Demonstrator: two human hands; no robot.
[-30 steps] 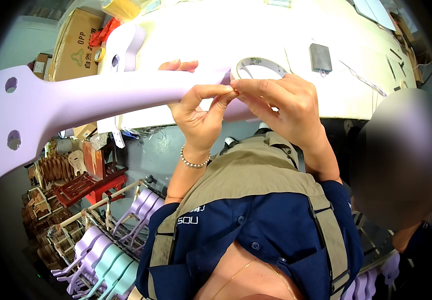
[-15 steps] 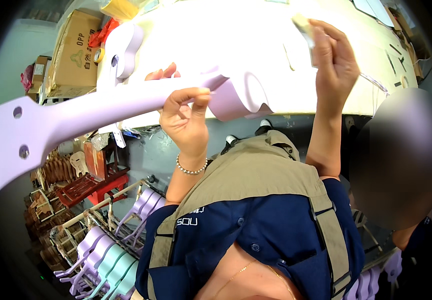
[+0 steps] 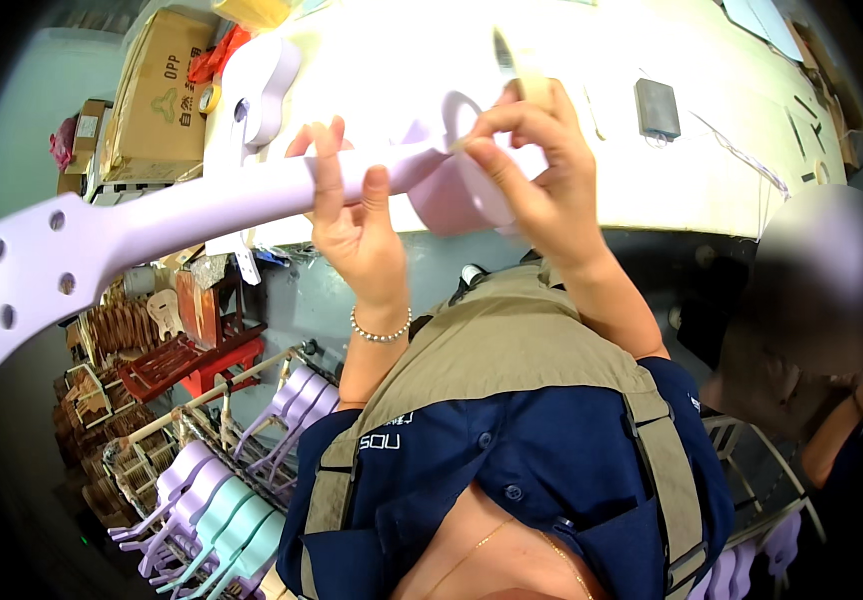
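Observation:
A pale purple ukulele (image 3: 222,198) without strings stretches across the left, its holed headstock toward me and its body over the table edge. My left hand (image 3: 357,250) is closed around its neck near the body. My right hand (image 3: 562,195) is at the body end, thumb and forefinger pinched close to where neck and body meet. It also grips a small tool (image 3: 530,80) with a beige part and a thin dark end pointing away. The tool is blurred and its exact kind is unclear; whether the pinching fingertips hold anything more is hidden.
On the cream table (image 3: 392,60) lie another purple ukulele (image 3: 270,85), a dark grey block (image 3: 658,108) and a cord (image 3: 742,150). A cardboard box (image 3: 157,100) stands left. Below left, a rack (image 3: 177,425) carries purple and mint ukuleles. Another person (image 3: 822,290) is close at right.
My right hand has come left and nearer with the tool, from over the table to the ukulele's body. The left hand's fingers have shifted on the neck, and the grey block now shows.

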